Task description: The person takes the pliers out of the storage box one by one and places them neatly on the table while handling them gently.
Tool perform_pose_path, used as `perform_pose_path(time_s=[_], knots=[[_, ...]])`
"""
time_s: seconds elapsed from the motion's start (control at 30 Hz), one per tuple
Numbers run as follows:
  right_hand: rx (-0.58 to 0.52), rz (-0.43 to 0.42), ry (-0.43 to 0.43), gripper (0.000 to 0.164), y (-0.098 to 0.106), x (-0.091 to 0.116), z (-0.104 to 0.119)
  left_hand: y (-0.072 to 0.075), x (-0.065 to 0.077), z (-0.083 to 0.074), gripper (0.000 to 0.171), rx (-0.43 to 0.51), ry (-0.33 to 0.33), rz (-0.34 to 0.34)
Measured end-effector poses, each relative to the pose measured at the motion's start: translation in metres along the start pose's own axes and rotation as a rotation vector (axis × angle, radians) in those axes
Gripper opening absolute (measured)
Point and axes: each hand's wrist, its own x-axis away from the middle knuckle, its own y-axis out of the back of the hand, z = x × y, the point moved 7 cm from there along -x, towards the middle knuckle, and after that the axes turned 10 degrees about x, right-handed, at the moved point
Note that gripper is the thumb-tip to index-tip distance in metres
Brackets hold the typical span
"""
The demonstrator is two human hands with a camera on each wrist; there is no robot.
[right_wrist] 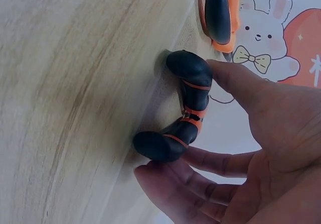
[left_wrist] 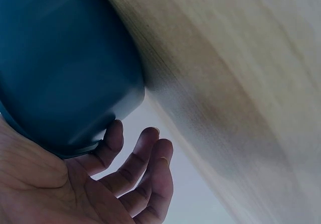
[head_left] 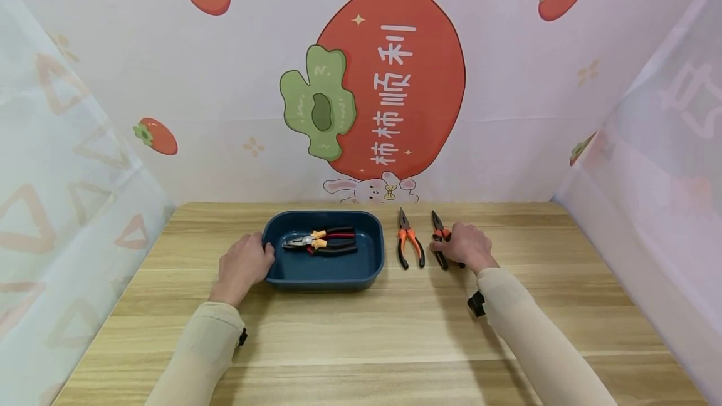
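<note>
My left hand (head_left: 244,266) holds the left end of a dark blue plastic bin (head_left: 324,284), thumb over the rim. In the left wrist view the index finger curls against the bin's outer wall (left_wrist: 65,68). Inside the bin lie pliers (head_left: 316,242) with black, red and yellow handles; their overlap makes the count unclear. My right hand (head_left: 467,245) is over black-and-orange long-nose pliers (head_left: 438,223) at the right. The right wrist view shows its thumb against one handle (right_wrist: 188,68) and fingers against the other. Between bin and right hand lie orange-and-black long-nose pliers (head_left: 404,234), handles spread.
Everything stands on a wood-grain table (head_left: 361,343). A white printed cloth (head_left: 225,80) with persimmon pictures rises along the table's back edge, and pale cloth walls flank both sides. Both wrists wear small black devices (head_left: 476,304).
</note>
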Motion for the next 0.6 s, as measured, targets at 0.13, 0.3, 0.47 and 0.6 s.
perform_pose_path(time_s=[0.13, 0.3, 0.47, 0.6], knots=[[-0.016, -0.033, 0.014, 0.058, 0.004, 0.003, -0.001, 0.0, 0.0, -0.001, 0.04, -0.006, 0.006, 0.005], [-0.015, -0.064, 0.033, 0.058, 0.009, 0.007, -0.001, 0.0, 0.001, -0.001, 0.04, -0.007, 0.005, 0.011], [-0.031, -0.095, 0.043, 0.058, 0.014, 0.012, 0.0, 0.0, 0.001, -0.001, 0.04, -0.007, 0.006, 0.009], [-0.048, -0.122, 0.057, 0.056, 0.018, 0.018, 0.001, 0.0, 0.0, -0.001, 0.04, -0.007, 0.005, 0.008]])
